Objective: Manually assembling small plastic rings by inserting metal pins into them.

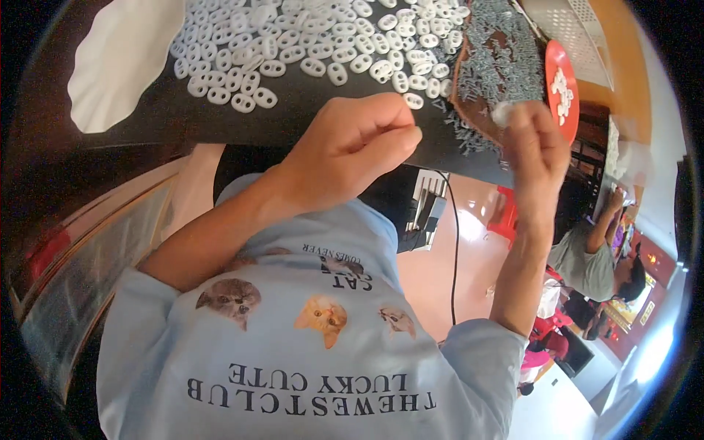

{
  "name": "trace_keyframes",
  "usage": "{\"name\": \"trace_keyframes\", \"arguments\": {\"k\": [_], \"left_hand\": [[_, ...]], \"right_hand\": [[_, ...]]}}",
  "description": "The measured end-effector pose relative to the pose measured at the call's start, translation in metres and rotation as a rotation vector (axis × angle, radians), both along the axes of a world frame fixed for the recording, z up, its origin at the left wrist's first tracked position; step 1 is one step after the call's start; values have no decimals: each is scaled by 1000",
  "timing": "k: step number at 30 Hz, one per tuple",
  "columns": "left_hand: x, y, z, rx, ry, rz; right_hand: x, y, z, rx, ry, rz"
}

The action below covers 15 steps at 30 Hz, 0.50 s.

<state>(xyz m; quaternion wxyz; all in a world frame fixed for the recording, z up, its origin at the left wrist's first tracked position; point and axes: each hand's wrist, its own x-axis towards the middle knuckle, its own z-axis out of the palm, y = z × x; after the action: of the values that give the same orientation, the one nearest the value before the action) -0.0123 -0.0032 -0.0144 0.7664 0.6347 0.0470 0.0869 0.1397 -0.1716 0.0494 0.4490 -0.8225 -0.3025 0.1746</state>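
Observation:
My left hand [352, 147] is closed above the front edge of the dark table, thumb against curled fingers. Whatever it may grip is hidden. Just beyond it lie many loose white oval plastic pieces [320, 50], each with two holes. To the right, my right hand [539, 150] is blurred by motion, its fingers bent together. A small, blurred white piece [503, 113] shows at its fingertips, too smeared for its shape to be told. Under and beyond that hand, a heap of small grey screws [506, 55] covers a brown sheet [473, 117].
A red plate [555, 62] with small white pieces stands right of the screws. At the left lies a wavy-edged white sheet or tray [117, 66]. A black cable [456, 249] hangs below the table [161, 125]. Another person [598, 257] sits farther off at the right.

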Motion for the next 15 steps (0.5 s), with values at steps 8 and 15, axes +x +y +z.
{"name": "trace_keyframes", "arguments": {"k": [8, 15], "left_hand": [[2, 2, 4, -72, -17, -39], [2, 3, -4, 44, -58, -26]], "right_hand": [[142, -72, -8, -160, -328, -355], [119, -9, 0, -275, -412, -94]]}}
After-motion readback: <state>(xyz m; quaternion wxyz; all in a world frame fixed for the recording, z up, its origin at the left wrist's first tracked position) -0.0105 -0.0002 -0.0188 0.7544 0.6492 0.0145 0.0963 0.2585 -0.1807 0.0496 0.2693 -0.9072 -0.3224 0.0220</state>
